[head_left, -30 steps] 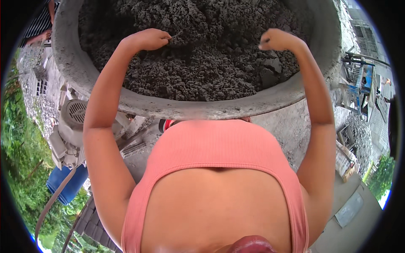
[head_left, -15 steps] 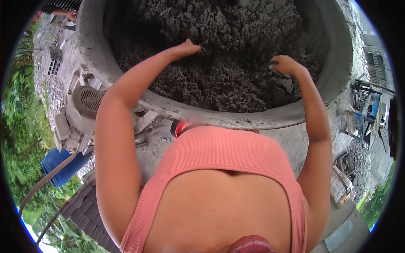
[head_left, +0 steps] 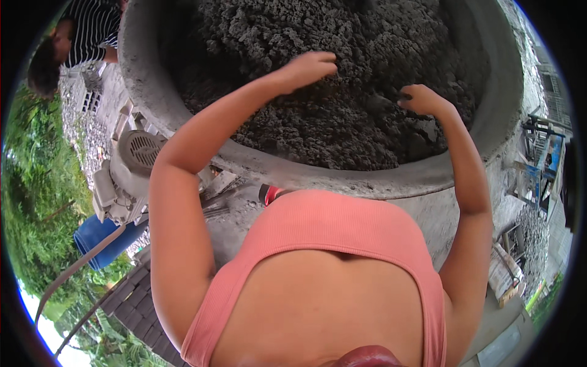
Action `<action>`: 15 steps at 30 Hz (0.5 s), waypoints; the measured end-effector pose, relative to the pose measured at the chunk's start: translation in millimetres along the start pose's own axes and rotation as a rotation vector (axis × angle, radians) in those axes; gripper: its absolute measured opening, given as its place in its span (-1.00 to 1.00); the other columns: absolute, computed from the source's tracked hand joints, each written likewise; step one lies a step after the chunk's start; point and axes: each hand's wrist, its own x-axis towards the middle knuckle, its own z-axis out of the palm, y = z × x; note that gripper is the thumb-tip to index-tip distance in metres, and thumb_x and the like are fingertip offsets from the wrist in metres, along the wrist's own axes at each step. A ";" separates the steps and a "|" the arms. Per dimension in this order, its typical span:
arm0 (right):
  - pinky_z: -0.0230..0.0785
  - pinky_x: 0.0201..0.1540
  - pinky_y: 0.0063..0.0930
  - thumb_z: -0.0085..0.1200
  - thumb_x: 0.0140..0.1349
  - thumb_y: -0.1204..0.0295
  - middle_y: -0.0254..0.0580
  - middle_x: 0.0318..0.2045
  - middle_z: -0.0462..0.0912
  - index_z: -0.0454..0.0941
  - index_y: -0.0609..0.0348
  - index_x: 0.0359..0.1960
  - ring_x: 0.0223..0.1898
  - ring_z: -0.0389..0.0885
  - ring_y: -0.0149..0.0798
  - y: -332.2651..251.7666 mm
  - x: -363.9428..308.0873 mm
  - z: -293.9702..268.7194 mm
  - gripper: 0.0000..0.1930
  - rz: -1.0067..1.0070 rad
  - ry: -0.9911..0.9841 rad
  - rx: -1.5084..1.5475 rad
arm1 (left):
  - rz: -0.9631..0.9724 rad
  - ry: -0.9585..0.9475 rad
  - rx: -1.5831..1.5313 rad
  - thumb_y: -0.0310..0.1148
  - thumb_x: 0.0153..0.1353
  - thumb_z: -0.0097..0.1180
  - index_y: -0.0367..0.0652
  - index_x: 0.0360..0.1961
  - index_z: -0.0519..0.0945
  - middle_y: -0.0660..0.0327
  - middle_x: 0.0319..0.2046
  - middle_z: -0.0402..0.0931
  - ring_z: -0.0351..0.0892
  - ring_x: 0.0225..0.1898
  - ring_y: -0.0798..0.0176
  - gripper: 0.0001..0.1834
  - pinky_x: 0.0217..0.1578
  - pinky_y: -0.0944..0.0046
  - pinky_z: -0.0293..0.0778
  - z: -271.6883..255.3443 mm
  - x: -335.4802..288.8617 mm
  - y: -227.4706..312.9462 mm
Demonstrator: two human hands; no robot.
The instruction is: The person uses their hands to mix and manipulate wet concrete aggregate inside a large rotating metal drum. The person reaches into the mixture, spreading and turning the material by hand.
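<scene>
Inside the drum, head view: dark grey, crumbly damp mix (head_left: 342, 79) fills the big concrete-crusted mixer drum (head_left: 147, 79), heaped toward the far side.
Left hand: the left hand (head_left: 309, 66) lies on the mix near the middle of the heap, palm down, fingers bent and pressed into the clumps; loosely curled, gripping nothing that can be told apart from the mix.
Right hand: the right hand (head_left: 422, 99) sits lower and to the right, near the drum's right wall, fingers hooked into the mix; whether it encloses a lump cannot be told.
Arms: both forearms reach over the near rim, well apart from each other.
Left of the drum: a pale electric motor (head_left: 131, 171) with a ribbed cover, a blue barrel (head_left: 101, 244) below it, and a hose (head_left: 73, 272) curving down.
Top left: another person in a striped shirt (head_left: 92, 24) stands beyond the rim.
</scene>
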 end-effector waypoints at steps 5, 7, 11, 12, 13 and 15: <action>0.40 0.05 -0.12 0.23 0.07 0.30 0.10 0.03 0.53 0.44 0.18 0.13 0.01 0.53 0.10 -26.2 10.3 16.1 -0.45 -0.126 0.096 0.028 | 0.144 0.263 0.246 -0.23 0.32 -0.08 -0.05 0.16 0.53 0.12 0.10 0.51 0.45 0.16 0.15 -0.58 0.16 0.15 0.34 -70.4 -10.0 2.0; 0.40 0.07 -0.11 0.26 0.02 0.34 0.08 0.05 0.51 0.41 0.17 0.17 0.03 0.51 0.12 -26.2 15.7 30.0 -0.38 -0.174 0.140 -0.009 | 0.098 0.374 0.279 -0.22 0.28 -0.02 -0.05 0.09 0.59 0.08 0.10 0.51 0.47 0.14 0.10 -0.61 0.13 0.14 0.37 -94.4 -17.1 0.6; 0.39 0.08 -0.10 0.32 -0.14 0.42 0.05 0.06 0.48 0.36 0.13 0.15 0.10 0.44 0.13 -21.3 19.2 54.0 -0.30 -0.199 0.075 -0.180 | 0.248 0.709 0.455 -0.16 0.20 0.02 -0.13 -0.02 0.63 0.03 -0.08 0.60 0.53 0.03 0.02 -0.59 0.08 0.09 0.42 -142.1 -14.0 -38.9; 0.39 0.07 -0.10 0.31 -0.17 0.43 0.05 0.04 0.49 0.37 0.13 0.12 0.10 0.43 0.11 -28.3 19.2 52.3 -0.31 -0.242 0.106 -0.228 | 0.348 0.827 0.515 -0.16 0.18 0.04 -0.14 -0.05 0.64 0.01 -0.08 0.60 0.51 0.06 0.00 -0.60 0.11 0.09 0.40 -150.6 -15.3 -42.5; 0.39 0.06 -0.10 0.31 -0.19 0.45 0.06 0.02 0.49 0.38 0.14 0.09 0.11 0.43 0.10 -33.6 15.3 50.9 -0.32 -0.278 0.139 -0.277 | 0.456 0.939 0.577 -0.17 0.17 0.05 -0.16 -0.09 0.65 0.00 -0.08 0.59 0.49 0.09 -0.02 -0.62 0.13 0.10 0.38 -156.8 -16.7 -41.9; 0.41 0.04 -0.10 0.30 -0.23 0.47 0.06 -0.01 0.49 0.36 0.15 0.09 0.06 0.46 0.11 -28.0 17.1 58.1 -0.30 -0.208 -0.013 -0.324 | 0.453 0.975 0.474 -0.17 0.14 0.08 -0.18 -0.14 0.66 -0.01 -0.05 0.58 0.47 0.11 -0.02 -0.63 0.16 0.13 0.34 -161.5 -21.2 -26.3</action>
